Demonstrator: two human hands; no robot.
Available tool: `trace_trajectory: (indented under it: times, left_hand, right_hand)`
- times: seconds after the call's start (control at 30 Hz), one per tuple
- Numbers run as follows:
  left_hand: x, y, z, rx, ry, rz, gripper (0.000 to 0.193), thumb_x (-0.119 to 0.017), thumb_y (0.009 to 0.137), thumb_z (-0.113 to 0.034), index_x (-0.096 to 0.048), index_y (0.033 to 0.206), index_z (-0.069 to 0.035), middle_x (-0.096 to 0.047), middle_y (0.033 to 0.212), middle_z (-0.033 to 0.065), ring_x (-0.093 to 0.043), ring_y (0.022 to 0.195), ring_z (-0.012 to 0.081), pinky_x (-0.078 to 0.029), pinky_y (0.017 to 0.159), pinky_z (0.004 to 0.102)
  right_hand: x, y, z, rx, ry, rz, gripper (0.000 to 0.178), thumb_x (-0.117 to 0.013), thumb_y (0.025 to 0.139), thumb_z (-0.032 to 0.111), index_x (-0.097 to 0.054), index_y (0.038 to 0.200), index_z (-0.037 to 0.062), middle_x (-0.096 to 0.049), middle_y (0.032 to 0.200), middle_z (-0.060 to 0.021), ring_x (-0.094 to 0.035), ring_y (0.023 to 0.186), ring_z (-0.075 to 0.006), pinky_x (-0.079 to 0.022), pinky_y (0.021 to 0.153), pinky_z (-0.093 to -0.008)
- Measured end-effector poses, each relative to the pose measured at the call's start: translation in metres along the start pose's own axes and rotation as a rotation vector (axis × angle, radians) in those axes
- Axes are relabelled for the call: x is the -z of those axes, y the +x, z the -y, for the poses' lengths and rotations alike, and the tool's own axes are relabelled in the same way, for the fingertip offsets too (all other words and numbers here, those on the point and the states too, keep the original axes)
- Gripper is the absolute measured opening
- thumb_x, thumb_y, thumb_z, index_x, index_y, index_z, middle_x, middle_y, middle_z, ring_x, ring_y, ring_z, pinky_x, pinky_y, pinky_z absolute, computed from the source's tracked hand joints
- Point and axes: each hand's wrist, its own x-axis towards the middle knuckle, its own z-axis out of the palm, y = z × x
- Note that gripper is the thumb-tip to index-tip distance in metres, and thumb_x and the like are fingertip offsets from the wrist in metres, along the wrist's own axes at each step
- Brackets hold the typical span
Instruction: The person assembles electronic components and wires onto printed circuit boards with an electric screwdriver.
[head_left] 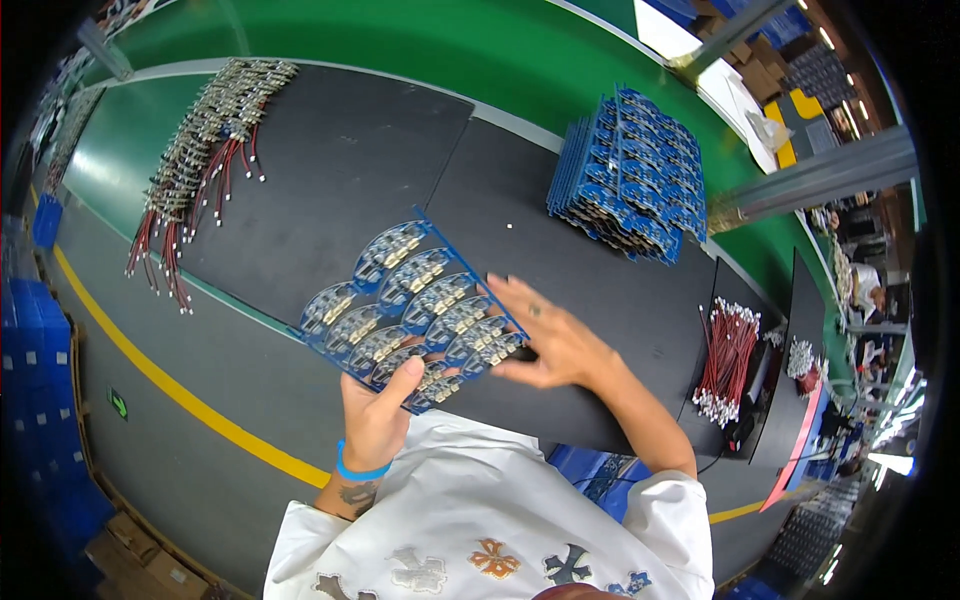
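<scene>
Hands meet on a blue circuit-board panel (415, 310) held in the air over the near edge of the desk (330, 160), just in front of the person's chest. The left hand (375, 415) grips the panel's near corner, thumb on top and fingers closed underneath it; a blue wristband (360, 470) sits on that wrist. The right hand (550, 345) lies against the panel's right edge with its fingers stretched out nearly flat over the last round boards, pressing or steadying rather than wrapped around anything. The panel is tilted, its far corner pointing away toward the black mat, and it carries rows of small round boards with pale components. To the far left lie bundles of red-wired parts (195, 150) in a long row; at the far right of the mat a stack of blue panels (630, 175) stands on edge, and a bunch of red wires (725, 360) lies near the right forearm. As I judge it, the risk lies in the one-corner grip: the panel could flex or twist under the right hand's push, a round board could snap out unevenly, or the whole sheet could slip and drop onto the desk edge.
</scene>
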Motion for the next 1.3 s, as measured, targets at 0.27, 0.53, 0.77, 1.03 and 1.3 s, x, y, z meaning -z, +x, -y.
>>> trace_trajectory:
  times: [0.27, 0.53, 0.77, 1.03, 1.3]
  left_hand:
    - [0.004, 0.005, 0.002, 0.215, -0.023, 0.223, 0.033, -0.055, 0.081, 0.006, -0.046, 0.113, 0.005, -0.056, 0.106, 0.0129, -0.059, 0.094, 0.0245, -0.053, 0.079, 0.0397]
    - [-0.016, 0.019, -0.008, -0.329, 0.76, 0.275, 0.03, -0.062, 0.073, 0.008, -0.059, 0.102, 0.002, -0.059, 0.104, 0.012, -0.06, 0.094, 0.023, -0.049, 0.078, 0.0325]
    - [-0.024, 0.044, 0.004, -1.025, 1.738, 0.75, 0.033, -0.059, 0.068, -0.003, -0.063, 0.1, -0.006, -0.061, 0.104, 0.0128, -0.056, 0.103, 0.0301, -0.044, 0.088, 0.0425]
    - [-0.039, 0.035, 0.001, -1.019, 1.808, 0.898, 0.028, -0.057, 0.07, -0.01, -0.063, 0.097, -0.006, -0.061, 0.103, 0.0117, -0.058, 0.098, 0.0271, -0.047, 0.084, 0.0394]
    - [-0.093, 0.047, -0.017, -1.311, 1.635, 0.991, 0.027, -0.061, 0.07, -0.016, -0.063, 0.095, -0.006, -0.059, 0.107, 0.0112, -0.054, 0.104, 0.0302, -0.043, 0.089, 0.044]
  right_hand:
    - [-0.006, -0.028, 0.018, -0.139, -0.002, -0.287, 0.027, -0.055, 0.079, 0.003, -0.055, 0.103, -0.0087, -0.049, 0.121, -0.0229, -0.042, 0.118, -0.0384, -0.032, 0.1, -0.0461]
    - [0.013, -0.049, 0.02, -0.32, 0.171, -0.81, 0.023, -0.049, 0.083, 0.0, -0.056, 0.105, -0.0058, -0.061, 0.101, -0.0186, -0.055, 0.103, -0.0286, -0.038, 0.092, -0.0366]
    - [0.0, -0.078, 0.028, -0.498, 0.28, -0.945, 0.022, -0.05, 0.086, 0.0, -0.054, 0.107, -0.0059, -0.062, 0.095, -0.0154, -0.058, 0.095, -0.0217, -0.042, 0.087, -0.0312]
    - [0.006, -0.094, 0.037, -0.233, 0.131, -0.899, 0.041, -0.066, 0.078, 0.022, -0.055, 0.106, -0.0059, -0.061, 0.097, -0.0189, -0.057, 0.097, -0.0306, -0.042, 0.088, -0.0409]
    - [0.031, -0.072, 0.061, -0.126, -0.256, -0.699, 0.025, -0.059, 0.068, -0.009, -0.058, 0.093, -0.0058, -0.063, 0.094, -0.0203, -0.063, 0.085, -0.0327, -0.052, 0.071, -0.0318]
